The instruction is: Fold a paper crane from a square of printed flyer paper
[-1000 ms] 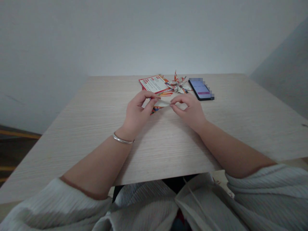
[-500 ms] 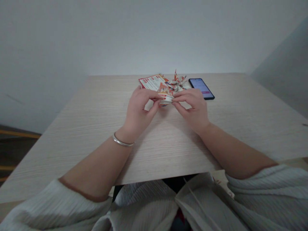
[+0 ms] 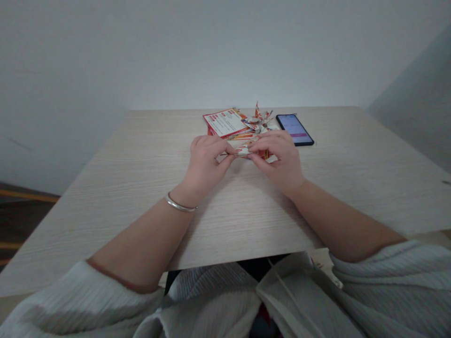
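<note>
Both hands have been lowering the folded paper [image 3: 243, 150] toward the worktop [image 3: 141, 178] since the earlier frame. The left hand [image 3: 204, 162] and right hand [image 3: 280, 157] are pinching it between them, fingers [image 3: 229, 149] clamped on its ends, near the leaflets [image 3: 225, 123], paper cranes [image 3: 260, 119] and phone [image 3: 294, 129].

The pale wood-grain bench [image 3: 141, 164] carries a red-and-white printed paper sheet [image 3: 225, 123], a black phone with a lilac screen [image 3: 294, 129], and a red, orange and white patterned folded paper piece [image 3: 243, 149].
</note>
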### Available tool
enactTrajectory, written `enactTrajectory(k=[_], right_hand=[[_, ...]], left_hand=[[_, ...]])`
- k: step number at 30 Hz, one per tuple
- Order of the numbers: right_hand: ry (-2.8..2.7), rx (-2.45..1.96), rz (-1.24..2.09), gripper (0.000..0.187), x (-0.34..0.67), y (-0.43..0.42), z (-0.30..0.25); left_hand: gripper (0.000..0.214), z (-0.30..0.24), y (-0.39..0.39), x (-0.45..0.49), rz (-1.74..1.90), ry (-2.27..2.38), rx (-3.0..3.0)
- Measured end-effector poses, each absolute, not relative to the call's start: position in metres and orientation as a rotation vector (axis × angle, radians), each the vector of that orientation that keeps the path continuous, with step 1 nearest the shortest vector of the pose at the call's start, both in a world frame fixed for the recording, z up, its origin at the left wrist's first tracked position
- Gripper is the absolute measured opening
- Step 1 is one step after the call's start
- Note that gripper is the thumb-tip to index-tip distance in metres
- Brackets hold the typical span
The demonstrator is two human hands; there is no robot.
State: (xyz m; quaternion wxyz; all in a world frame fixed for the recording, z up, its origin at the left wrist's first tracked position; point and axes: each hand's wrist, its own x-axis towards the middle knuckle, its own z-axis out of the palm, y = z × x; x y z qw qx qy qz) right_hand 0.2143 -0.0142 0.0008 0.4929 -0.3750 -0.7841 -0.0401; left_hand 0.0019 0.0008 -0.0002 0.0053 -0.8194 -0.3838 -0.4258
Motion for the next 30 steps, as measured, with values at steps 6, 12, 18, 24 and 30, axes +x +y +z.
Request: enactTrajectory(k=[6,12,18,24,30], right_hand=[[-1.903,-0.842,-0.109,0.010,0.2123,-0.0154,-0.0003],[-1.942,-0.895,-0.051,0.010,0.2098,-0.0188,0.0012],[-1.991,-0.852,-0.059,0.009,0.2067,-0.0169,0.0015],[-1.984,-0.942,0.008,0.006,0.2061,-0.0189,0.0016],[-2.001,-0.910,-0.017,0.008,0.2073,-0.0172,0.0018]], left_hand=[[0.010,0.0043,-0.0047,0.0034,-1.180,-1.092,-2.551],[0.015,0.0042,-0.0041,0.0034,-1.187,-1.102,-2.553],[0.010,0.0056,-0.0098,0.0079,-1.193,-1.071,-2.597],[0.019,0.0059,-0.0093,0.0076,-1.216,-1.092,-2.591],[0.017,0.0074,-0.0098,0.0079,-1.222,-1.064,-2.593]])
